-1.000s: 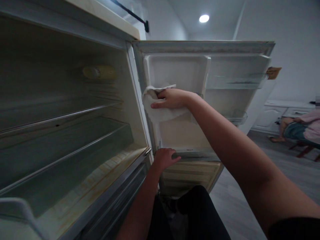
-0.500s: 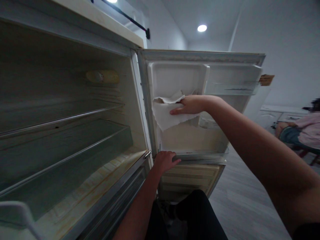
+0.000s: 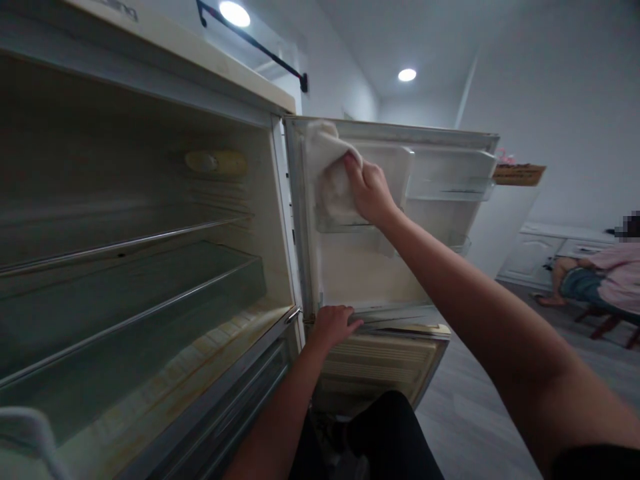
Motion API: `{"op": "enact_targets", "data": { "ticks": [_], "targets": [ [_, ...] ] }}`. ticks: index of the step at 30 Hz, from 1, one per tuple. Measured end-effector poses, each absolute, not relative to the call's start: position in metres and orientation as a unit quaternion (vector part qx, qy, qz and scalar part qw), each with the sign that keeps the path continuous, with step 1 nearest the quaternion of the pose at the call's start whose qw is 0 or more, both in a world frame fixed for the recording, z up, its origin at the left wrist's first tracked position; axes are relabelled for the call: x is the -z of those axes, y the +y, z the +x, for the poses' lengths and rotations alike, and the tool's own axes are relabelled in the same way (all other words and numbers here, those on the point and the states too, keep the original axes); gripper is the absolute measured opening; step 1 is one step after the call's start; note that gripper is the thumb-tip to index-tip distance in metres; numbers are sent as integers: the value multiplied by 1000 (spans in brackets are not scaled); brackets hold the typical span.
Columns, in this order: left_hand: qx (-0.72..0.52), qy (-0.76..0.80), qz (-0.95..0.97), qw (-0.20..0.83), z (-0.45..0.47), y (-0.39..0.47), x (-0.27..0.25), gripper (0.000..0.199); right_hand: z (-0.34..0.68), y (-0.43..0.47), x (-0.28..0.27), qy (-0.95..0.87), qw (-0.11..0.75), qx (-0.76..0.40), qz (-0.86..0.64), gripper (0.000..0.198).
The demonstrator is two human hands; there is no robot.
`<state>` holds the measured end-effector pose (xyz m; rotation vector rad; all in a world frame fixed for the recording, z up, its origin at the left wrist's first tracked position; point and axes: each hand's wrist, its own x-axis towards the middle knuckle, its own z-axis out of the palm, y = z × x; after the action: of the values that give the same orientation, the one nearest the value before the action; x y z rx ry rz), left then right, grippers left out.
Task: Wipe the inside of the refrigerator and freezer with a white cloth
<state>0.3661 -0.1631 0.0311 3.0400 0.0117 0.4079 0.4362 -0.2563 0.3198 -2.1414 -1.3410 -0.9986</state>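
My right hand is closed on a white cloth, which is bunched and blurred against the upper hinge-side part of the inside of the open refrigerator door. Low on that same door, my left hand grips the bottom edge beside the lower door shelf, thumb pointing right; part of its fingers is hidden. To the left, the refrigerator compartment stands open, with glass shelves and yellowish stains along its floor.
Below hangs a second open door. A white curved tube sits at the lower left. Behind the door are a cardboard box and white cabinets. A seated person is at the far right.
My right hand has moved up with the cloth, from the middle of the door to near its top corner. The upper door has swung slightly. My left hand keeps its place.
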Motion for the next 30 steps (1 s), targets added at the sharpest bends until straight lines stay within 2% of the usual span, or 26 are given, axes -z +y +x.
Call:
{"op": "enact_targets", "data": {
  "ticks": [1,3,5,7,10,14,18,23,27,30],
  "targets": [
    [-134,6,990,35,367,-164,-31,46,436,-254,-322,-501,195,411,-737,63],
    [-136,7,990,30,367,-164,-31,46,436,-249,-327,-559,99,452,-689,57],
    [-141,4,990,27,366,-164,-31,45,438,-242,-333,-603,-5,423,-676,55],
    [-148,1,989,25,364,-164,-31,46,442,-236,-339,-610,-48,385,-691,55],
    [-155,-3,988,26,362,-162,-29,47,454,-237,-344,-581,-52,357,-729,56],
    [-152,-11,987,40,360,-158,-27,48,477,-253,-342,-554,-43,388,-735,55],
    [-147,-12,988,47,361,-156,-24,50,488,-275,-338,-565,-47,441,-695,79],
    [-155,-13,987,43,360,-154,-22,49,480,-300,-351,-468,-113,419,-770,48],
    [-152,-14,987,45,360,-155,-23,49,483,-297,-354,-440,-134,369,-808,43],
    [-146,-9,988,51,360,-156,-25,49,485,-277,-345,-474,-115,296,-821,40]
  ]
}}
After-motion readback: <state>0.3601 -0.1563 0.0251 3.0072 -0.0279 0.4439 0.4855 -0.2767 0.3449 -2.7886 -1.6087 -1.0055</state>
